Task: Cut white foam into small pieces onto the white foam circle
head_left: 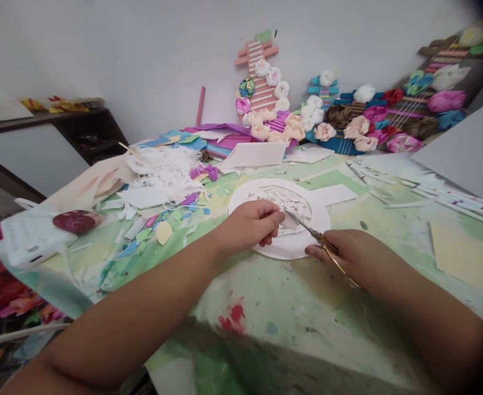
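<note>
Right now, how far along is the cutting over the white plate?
Done: a heap of white cut pieces already lies on the white plate. In hand: the left hand rests on the plate at the blade tips, and the right hand holds the scissors. Left, probably: white sheets behind the plate look uncut.

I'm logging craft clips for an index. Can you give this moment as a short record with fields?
left hand: fingers pinched on a white scrap over the white disc
right hand: holds scissors, blades pointing at the scrap
disc: flat on the paint-stained cloth, white cuttings piled in it
left of disc: white shreds and coloured bits
back: paper flowers against the wall
</note>
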`<move>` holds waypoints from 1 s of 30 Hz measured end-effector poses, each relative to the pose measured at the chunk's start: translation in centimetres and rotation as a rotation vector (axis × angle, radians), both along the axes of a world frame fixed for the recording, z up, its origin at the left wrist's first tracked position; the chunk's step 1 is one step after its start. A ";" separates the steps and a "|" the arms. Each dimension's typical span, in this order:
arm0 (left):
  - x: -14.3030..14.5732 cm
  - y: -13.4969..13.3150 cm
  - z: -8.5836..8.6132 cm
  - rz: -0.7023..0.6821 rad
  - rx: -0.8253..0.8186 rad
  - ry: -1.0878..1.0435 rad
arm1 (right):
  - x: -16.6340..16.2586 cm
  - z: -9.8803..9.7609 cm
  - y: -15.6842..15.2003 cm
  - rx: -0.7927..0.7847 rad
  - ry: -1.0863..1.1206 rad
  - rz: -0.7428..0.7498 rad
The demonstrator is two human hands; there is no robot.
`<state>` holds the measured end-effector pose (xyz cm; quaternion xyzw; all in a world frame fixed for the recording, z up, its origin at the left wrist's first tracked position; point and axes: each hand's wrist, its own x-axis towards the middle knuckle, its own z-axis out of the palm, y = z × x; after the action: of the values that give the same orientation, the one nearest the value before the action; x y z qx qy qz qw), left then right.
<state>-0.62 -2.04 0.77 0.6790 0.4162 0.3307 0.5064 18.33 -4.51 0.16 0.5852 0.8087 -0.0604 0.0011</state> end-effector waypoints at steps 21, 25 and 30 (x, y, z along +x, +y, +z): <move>0.9 0.4 -0.7 0.142 -0.131 0.053 | -1.0 0.9 -0.9 -0.286 0.197 -0.165; 0.9 0.8 -1.1 0.137 -0.129 0.080 | -0.9 0.7 -0.6 -0.328 0.222 -0.201; 1.3 1.5 -1.5 0.189 -0.143 0.101 | -1.1 1.1 0.0 -0.364 0.253 -0.256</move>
<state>0.67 -0.58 -0.72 0.6147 0.5260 0.3116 0.4984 17.21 -4.51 1.23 0.6607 0.6975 -0.2773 -0.0027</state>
